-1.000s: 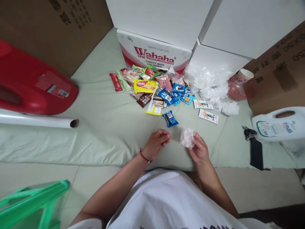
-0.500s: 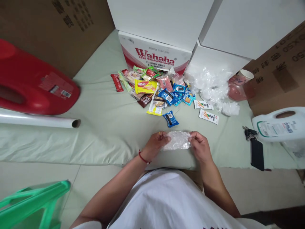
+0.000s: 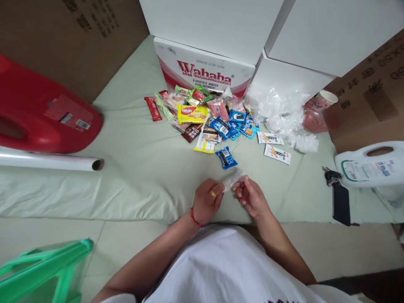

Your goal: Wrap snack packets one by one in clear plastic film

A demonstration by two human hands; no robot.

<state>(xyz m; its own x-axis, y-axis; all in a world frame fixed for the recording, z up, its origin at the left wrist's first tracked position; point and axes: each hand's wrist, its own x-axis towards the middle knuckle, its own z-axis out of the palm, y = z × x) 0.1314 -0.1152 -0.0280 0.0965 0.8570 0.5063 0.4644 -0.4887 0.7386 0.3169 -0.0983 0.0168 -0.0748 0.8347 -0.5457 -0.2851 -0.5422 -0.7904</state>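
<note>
A clear, crinkled plastic bag (image 3: 232,180) is bunched up between my two hands, low over the front part of the cloth. My left hand (image 3: 208,197), with a ring and a red string bracelet, is closed on the bag's left end. At its right end, my right hand (image 3: 251,195) pinches the plastic, palm turned partly up. Just beyond the bag lies a small blue snack packet (image 3: 226,158). Farther back is a heap of wrapped snacks, with a yellow nabati packet (image 3: 192,114) on top. Two white snack sachets (image 3: 277,154) lie to the right of it.
A Wahaha carton (image 3: 205,69) stands behind the heap, beside crumpled clear plastic (image 3: 277,109) and a paper cup (image 3: 325,98). To the right are a white jug (image 3: 369,164), keys and a black phone (image 3: 341,204). On the left are a red jug (image 3: 47,109), a roll (image 3: 50,160) and a green stool (image 3: 47,269).
The bag was stretched flat between both hands and is now narrower and gathered. My hands have come closer together, and the right palm has turned upward.
</note>
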